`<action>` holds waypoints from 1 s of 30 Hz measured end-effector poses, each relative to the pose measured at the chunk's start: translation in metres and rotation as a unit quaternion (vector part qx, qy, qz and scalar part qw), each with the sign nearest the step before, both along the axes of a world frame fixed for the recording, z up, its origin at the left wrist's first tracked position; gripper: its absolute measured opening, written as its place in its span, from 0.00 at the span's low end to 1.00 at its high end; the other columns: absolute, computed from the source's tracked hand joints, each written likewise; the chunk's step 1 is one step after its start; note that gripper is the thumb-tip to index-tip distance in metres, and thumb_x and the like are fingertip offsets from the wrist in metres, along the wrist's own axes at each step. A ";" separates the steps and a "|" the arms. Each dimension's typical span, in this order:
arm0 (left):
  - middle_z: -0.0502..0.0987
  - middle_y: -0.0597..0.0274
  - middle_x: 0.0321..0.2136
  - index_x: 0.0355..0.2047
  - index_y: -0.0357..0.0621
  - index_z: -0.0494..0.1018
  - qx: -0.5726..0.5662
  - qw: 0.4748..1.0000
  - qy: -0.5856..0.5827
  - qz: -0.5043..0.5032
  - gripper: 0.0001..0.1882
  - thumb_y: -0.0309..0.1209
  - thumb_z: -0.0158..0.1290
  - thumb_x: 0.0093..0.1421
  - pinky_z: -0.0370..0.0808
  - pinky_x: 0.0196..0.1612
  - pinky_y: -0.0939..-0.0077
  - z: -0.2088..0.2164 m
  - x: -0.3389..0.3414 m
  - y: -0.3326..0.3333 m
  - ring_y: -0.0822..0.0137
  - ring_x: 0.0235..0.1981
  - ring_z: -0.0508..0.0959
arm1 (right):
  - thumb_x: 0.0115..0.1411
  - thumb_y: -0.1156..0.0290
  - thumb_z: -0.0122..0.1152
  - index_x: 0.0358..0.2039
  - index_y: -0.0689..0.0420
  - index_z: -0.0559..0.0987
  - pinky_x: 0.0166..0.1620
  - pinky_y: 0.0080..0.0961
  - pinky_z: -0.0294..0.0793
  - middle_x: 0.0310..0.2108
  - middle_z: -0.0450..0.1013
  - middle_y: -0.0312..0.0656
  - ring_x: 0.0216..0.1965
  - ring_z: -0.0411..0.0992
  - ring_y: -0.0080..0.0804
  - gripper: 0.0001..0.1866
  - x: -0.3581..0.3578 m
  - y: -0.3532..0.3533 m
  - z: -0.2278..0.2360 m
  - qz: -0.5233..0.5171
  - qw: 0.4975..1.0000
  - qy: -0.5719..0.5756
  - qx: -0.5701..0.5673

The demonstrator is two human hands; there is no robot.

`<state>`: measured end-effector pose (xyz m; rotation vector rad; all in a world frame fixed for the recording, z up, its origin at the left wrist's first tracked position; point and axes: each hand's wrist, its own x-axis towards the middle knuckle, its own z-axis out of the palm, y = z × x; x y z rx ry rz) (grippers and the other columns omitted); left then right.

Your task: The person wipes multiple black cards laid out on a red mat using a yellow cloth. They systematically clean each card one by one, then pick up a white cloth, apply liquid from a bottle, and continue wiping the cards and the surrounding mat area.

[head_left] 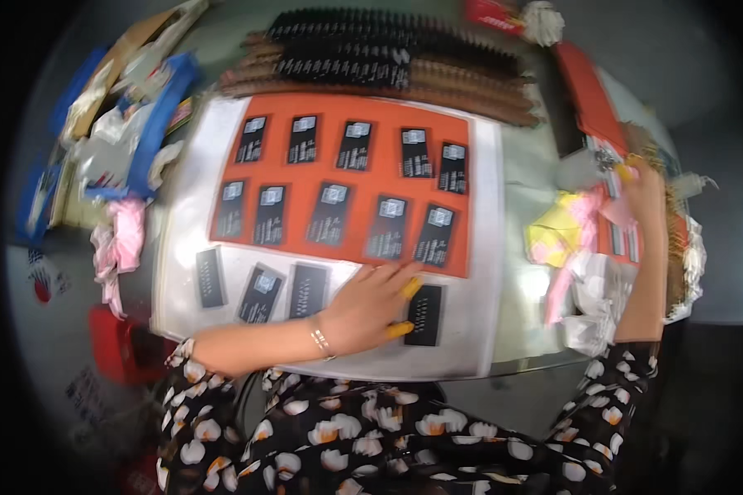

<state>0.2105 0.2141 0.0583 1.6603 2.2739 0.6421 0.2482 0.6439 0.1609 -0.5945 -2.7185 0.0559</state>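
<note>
My left hand [370, 307] lies low over the white board, palm down with fingers spread, yellow covers on two fingertips. Its thumb and a finger are at the left edge of a small black card [424, 316]; whether they touch it I cannot tell. Black printed cards, one of them this card [332, 213], lie in two rows on an orange sheet [293, 172]. A dark grey card [210, 278] and a tilted black card [261, 294] lie left of the hand. My right hand [642, 186] reaches far right over small items at a tray; motion smears its fingers.
Black and brown spiky strips [371, 54] are stacked along the far edge. Pink and yellow cloths [565, 224] and crumpled white material [590, 301] lie at right. Blue bins [165, 115] with white bags stand at left, and a red stool [124, 342] at lower left.
</note>
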 end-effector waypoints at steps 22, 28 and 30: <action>0.59 0.53 0.56 0.48 0.32 0.65 0.000 1.000 0.029 0.012 0.32 0.40 0.57 0.46 0.61 0.48 0.68 -0.006 0.003 -0.008 0.57 0.49 0.63 | 0.52 0.67 0.55 0.34 0.53 0.74 0.29 0.40 0.67 0.23 0.72 0.50 0.27 0.71 0.50 0.09 -0.005 -0.062 -0.038 0.040 0.995 -0.049 -0.079; 0.59 0.53 0.56 0.48 0.33 0.65 -0.002 0.998 0.059 0.003 0.32 0.42 0.57 0.47 0.61 0.46 0.69 -0.006 0.002 -0.003 0.58 0.48 0.63 | 0.50 0.71 0.54 0.29 0.57 0.74 0.28 0.38 0.68 0.24 0.72 0.46 0.25 0.71 0.47 0.06 0.007 -0.199 -0.111 0.274 0.931 0.004 -0.240; 0.59 0.53 0.56 0.47 0.33 0.66 -0.008 0.998 0.065 0.002 0.31 0.42 0.56 0.47 0.61 0.46 0.69 -0.006 0.002 -0.004 0.59 0.48 0.63 | 0.50 0.72 0.53 0.28 0.57 0.73 0.27 0.39 0.68 0.23 0.72 0.46 0.24 0.71 0.46 0.05 -0.005 -0.210 -0.127 0.294 0.929 -0.005 -0.223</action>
